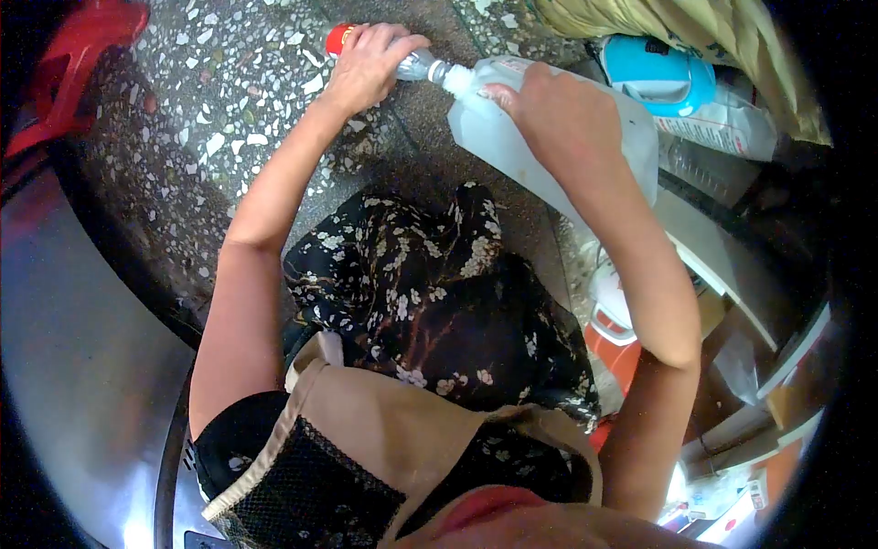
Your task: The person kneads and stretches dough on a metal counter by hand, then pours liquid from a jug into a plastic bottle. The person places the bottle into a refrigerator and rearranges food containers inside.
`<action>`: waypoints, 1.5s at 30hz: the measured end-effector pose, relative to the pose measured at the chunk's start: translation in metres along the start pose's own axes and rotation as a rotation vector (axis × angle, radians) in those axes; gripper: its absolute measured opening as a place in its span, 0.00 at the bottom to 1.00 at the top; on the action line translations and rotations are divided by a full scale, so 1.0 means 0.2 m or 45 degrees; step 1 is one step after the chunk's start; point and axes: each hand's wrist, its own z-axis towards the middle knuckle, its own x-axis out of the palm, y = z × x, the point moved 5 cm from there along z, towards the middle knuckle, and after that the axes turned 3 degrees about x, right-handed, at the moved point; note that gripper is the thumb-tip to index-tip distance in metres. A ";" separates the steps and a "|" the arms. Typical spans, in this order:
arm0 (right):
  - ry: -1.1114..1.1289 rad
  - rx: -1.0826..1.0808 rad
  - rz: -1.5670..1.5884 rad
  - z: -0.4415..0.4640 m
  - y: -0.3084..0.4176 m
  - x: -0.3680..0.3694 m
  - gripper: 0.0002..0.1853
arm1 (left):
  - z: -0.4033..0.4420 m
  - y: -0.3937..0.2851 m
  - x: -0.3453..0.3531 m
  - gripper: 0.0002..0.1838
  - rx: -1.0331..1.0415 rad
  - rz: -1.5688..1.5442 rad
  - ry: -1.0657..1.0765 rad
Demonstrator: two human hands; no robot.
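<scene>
Translucent white plastic jug (pixel 494 135), boxy with a short neck, lies under the right hand (pixel 567 114), which grips its upper side, thumb toward the neck, other fingertips hidden. Its long axis slants leftward, neck leading, in line with the clear, red-ended plastic bottle (pixel 418 66) that the left hand (pixel 368 64) clasps around its middle. Bottle neck and jug neck face each other at close quarters; whether the rims touch, I cannot tell. The left hand is nearer that meeting point. Beneath is a speckled stone floor (pixel 233 119); toward its far-right corner sits a bright-blue plastic container (pixel 672 82), beside an olive-gold crinkled sheet (pixel 722 41).
</scene>
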 end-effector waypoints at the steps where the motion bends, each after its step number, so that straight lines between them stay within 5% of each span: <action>1: 0.013 0.006 0.004 0.00 0.00 0.00 0.25 | 0.00 0.00 0.00 0.38 -0.004 -0.002 -0.002; 16: 0.066 -0.015 -0.003 0.05 0.07 0.01 0.24 | -0.03 0.06 0.05 0.38 -0.020 0.061 0.006; 18: 0.073 -0.016 -0.016 0.06 0.08 0.01 0.24 | -0.03 0.06 0.04 0.30 0.004 0.085 -0.036; 22: 0.091 -0.040 -0.047 0.06 0.09 0.03 0.24 | -0.05 0.07 0.07 0.29 -0.006 0.060 -0.032; 24: 0.092 -0.033 -0.045 0.06 0.09 0.04 0.24 | -0.06 0.07 0.08 0.39 -0.006 0.026 -0.028; 45: 0.077 -0.063 -0.045 0.07 0.08 0.05 0.25 | -0.03 0.03 0.04 0.39 0.012 0.080 0.003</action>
